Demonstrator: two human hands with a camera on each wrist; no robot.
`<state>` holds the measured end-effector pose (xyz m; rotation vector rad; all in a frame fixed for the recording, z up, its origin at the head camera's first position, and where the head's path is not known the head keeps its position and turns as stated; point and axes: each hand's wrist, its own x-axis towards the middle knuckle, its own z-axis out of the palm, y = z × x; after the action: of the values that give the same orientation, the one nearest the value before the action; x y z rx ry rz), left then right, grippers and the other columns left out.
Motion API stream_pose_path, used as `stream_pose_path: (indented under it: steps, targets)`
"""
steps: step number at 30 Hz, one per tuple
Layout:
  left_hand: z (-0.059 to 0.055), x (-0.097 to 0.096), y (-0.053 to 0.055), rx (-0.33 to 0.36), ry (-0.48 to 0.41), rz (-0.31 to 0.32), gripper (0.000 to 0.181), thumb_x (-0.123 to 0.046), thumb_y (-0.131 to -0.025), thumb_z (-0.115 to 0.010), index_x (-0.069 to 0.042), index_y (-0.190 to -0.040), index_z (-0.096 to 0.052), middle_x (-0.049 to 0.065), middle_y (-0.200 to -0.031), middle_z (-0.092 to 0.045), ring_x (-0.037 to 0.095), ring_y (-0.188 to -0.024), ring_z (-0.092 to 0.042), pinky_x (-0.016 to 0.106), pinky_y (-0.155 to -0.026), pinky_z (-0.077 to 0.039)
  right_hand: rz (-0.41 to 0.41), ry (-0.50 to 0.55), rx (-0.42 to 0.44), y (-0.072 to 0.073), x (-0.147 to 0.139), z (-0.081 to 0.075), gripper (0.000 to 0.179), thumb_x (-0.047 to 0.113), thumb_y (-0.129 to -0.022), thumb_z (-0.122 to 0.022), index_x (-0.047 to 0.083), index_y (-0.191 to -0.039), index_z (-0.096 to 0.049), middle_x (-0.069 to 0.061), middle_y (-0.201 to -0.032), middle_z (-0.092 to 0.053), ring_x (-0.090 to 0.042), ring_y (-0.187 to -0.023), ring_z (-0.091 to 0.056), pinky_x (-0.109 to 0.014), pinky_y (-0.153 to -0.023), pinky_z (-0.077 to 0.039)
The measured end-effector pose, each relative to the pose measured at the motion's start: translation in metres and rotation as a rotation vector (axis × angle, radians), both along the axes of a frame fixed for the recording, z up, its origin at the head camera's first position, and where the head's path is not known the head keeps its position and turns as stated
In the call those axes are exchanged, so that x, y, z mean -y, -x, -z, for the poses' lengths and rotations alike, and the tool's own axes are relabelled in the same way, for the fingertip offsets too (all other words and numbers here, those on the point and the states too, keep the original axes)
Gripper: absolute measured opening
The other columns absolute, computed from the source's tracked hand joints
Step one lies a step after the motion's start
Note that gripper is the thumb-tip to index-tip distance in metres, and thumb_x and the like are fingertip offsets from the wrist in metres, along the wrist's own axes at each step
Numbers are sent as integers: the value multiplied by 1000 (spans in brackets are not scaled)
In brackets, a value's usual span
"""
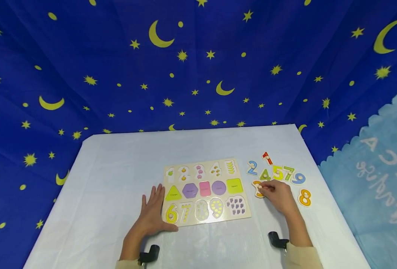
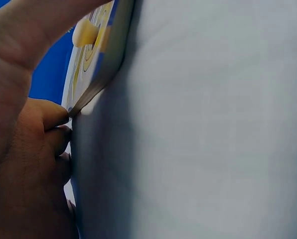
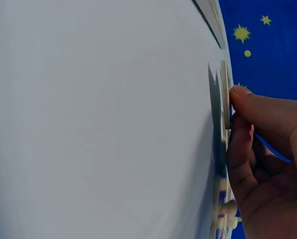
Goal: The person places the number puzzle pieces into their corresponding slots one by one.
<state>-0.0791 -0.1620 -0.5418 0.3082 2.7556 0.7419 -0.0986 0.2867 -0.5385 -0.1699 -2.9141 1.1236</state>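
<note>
My left hand (image 1: 152, 215) lies at the left end of a pale wooden number puzzle board (image 1: 194, 220), fingers along its left edge and thumb at the front corner. A yellow 6 piece (image 1: 171, 213) sits in the board beside that thumb; its knob (image 2: 86, 32) shows in the left wrist view. Right of the board, my right hand (image 1: 279, 196) pinches an orange number 3 piece (image 1: 257, 189) between thumb and fingers. In the right wrist view, the piece (image 3: 225, 94) appears edge-on, with its shadow beside it. The hand partly covers it in the head view.
Beyond the right hand lie a red 1 (image 1: 267, 158), blue 2 (image 1: 252, 167), green 4 (image 1: 264, 175), yellow 5 (image 1: 278, 172), green 7 (image 1: 288, 173) and blue 9 (image 1: 298, 178). An orange 8 (image 1: 304, 197) lies to its right. A starry blue cloth (image 1: 198, 67) hangs behind the white table (image 1: 117, 168).
</note>
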Motion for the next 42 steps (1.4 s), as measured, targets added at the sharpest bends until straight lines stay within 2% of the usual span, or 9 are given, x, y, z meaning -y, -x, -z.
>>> stream_pose_path:
  steps: [6, 14, 21, 36, 42]
  targets:
    - [0, 0, 0, -1, -1, -7, 149, -68, -42, -84, -5, -154, -9, 11, -160, -3, 29, -145, 8, 56, -110, 11, -2, 13, -36, 8, 13, -5, 21, 20, -84, -76, 6, -99, -74, 0, -84, -67, -14, -73, -59, -31, -65, -49]
    - [0, -1, 1, -2, 1, -6, 149, -67, -42, -85, -5, -154, -9, 11, -160, -3, 29, -145, 7, 56, -110, 11, -31, 62, -34, 21, 34, -11, 20, 20, -84, -75, 7, -100, -73, 0, -85, -65, -15, -74, -58, -32, -66, -49]
    - [-1, -2, -1, -5, 3, -15, 148, -65, -42, -86, -5, -154, -10, 12, -160, -5, 29, -145, 6, 56, -110, 10, -78, 94, -54, 34, 48, -15, 21, 19, -84, -76, 5, -99, -73, -1, -85, -65, -15, -74, -58, -32, -64, -49]
    - [1, -2, -1, -22, 3, -15, 147, -65, -42, -86, -5, -154, -13, 12, -160, -7, 30, -145, 4, 57, -110, 8, -147, 145, -85, 54, 80, -14, 15, 16, -83, -77, 6, -94, -74, -1, -83, -65, -15, -72, -58, -31, -65, -50]
    - [-1, -1, 0, -1, 20, -8, 147, -67, -44, -85, -4, -154, -10, 12, -160, -4, 29, -145, 6, 57, -110, 9, -162, 167, -94, 63, 98, -13, 14, 16, -82, -77, 7, -93, -74, -1, -84, -66, -15, -72, -59, -30, -64, -50]
